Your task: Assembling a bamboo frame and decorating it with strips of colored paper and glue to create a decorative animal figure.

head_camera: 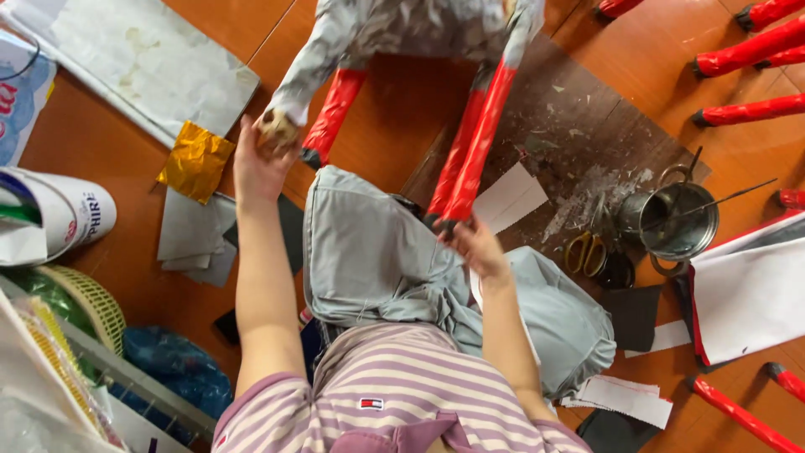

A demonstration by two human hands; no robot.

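Head view: we see a paper-covered figure (402,33) with red legs standing on the wooden floor (377,109). Our left hand (262,164) closes on its grey limb's tip; our right hand (476,245) pinches a red leg's foot. Right of the figure, a steel pot (671,220) and scissors (584,252) narrow the room.

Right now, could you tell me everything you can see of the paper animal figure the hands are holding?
The paper figure has a grey, crumpled papery body, cut off by the top edge, and long legs wrapped in glossy red with dark tips. It stands over the wooden floor. The left hand grips one grey leg's end; the right hand touches the tips of two red legs.
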